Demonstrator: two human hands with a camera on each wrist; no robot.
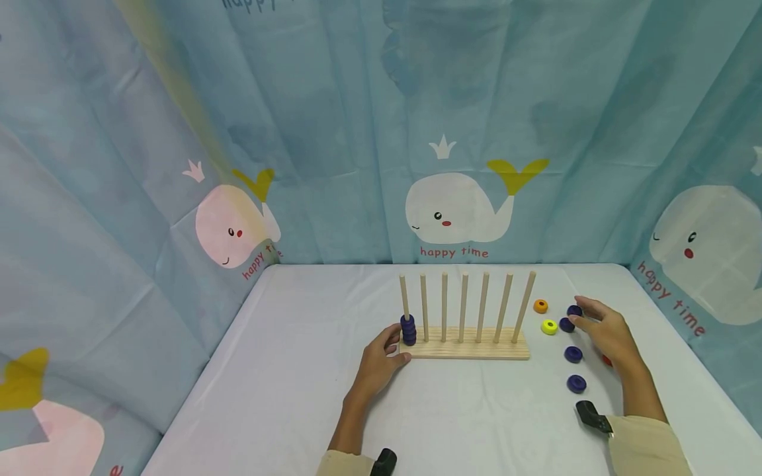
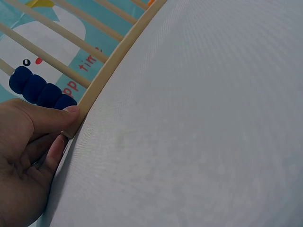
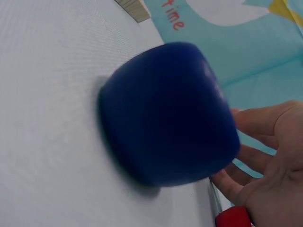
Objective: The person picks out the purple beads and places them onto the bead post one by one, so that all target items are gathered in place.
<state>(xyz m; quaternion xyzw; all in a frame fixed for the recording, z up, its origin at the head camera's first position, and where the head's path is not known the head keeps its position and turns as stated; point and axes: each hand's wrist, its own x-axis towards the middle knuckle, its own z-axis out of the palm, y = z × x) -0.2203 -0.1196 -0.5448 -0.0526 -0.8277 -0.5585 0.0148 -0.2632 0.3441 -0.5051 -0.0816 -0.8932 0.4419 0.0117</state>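
At the middle of the white-covered table (image 1: 286, 383), a wooden rod stand (image 1: 464, 352) carries seven rods, with a stack of dark blue beads (image 1: 408, 330) on the leftmost rod (image 1: 404, 296). The left hand (image 1: 379, 363) holds the left end of the base, thumb at its near corner. At the far right, the right hand (image 1: 607, 334) is set narrow about the farthest loose blue bead (image 1: 574, 310); whether the fingertips grip it cannot be told.

For sound handling, keep the base flat and steady with the left hand. Pinch the bead by opposite sides of its rim, leaving the hole uncovered, and avoid nudging the second blue bead (image 1: 566, 324) just beside it.

Materials: the base is pale, straight-grained wood with squared edges; the rods are slim, plain cylinders. The beads are thick rings with rounded edges and a smooth surface. The yellow bead (image 1: 550, 326) and orange bead (image 1: 540, 306) show central holes. The table covering has a fine weave.
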